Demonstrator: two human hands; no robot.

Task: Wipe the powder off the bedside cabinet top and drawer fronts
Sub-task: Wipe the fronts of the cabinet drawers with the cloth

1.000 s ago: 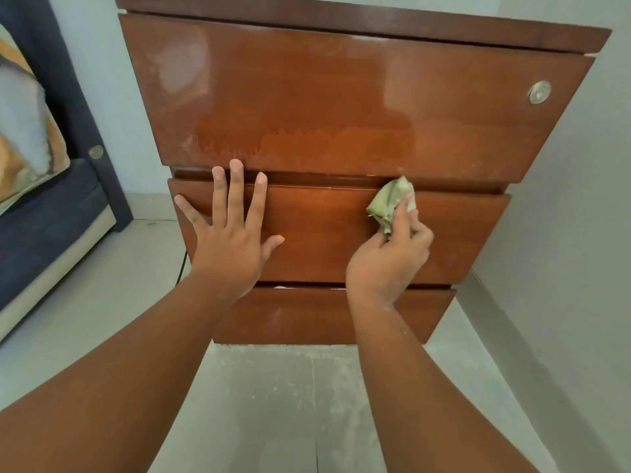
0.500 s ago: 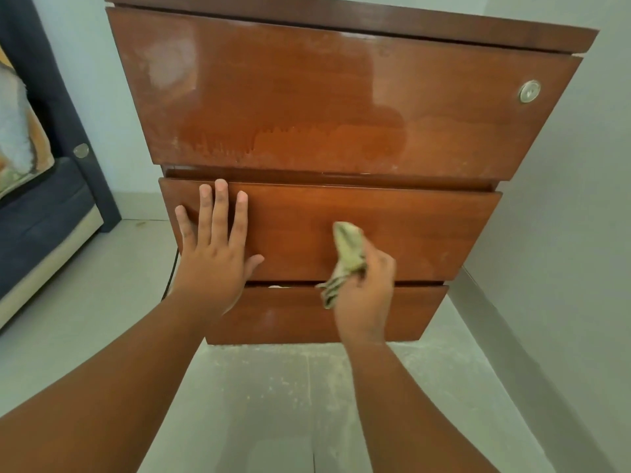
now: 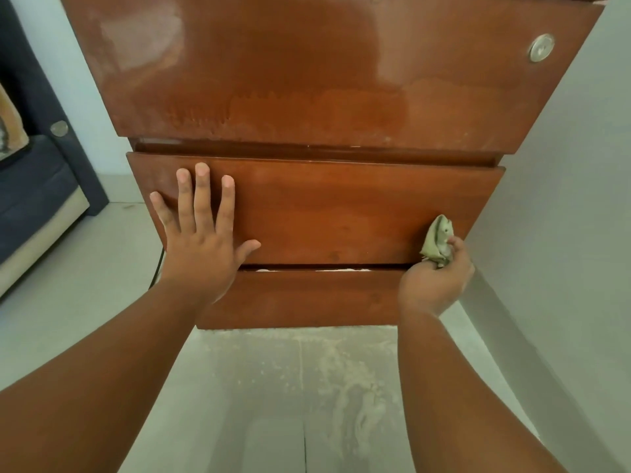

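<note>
A glossy brown wooden bedside cabinet fills the view, seen from the front. Its top drawer front shows pale powder smears and a round metal lock at the upper right. My left hand lies flat with fingers spread on the left part of the middle drawer front. My right hand grips a crumpled pale green cloth against the lower right corner of that middle front. The bottom drawer front sits below, with white powder in the gap above it. The cabinet top is out of view.
White powder is scattered on the grey tiled floor in front of the cabinet. A grey wall stands close on the right. A dark blue bed frame and mattress lie at the left.
My right hand has swept the cloth from the middle of the middle drawer front to its lower right corner. The view has moved closer to the cabinet. My left hand stays flat.
</note>
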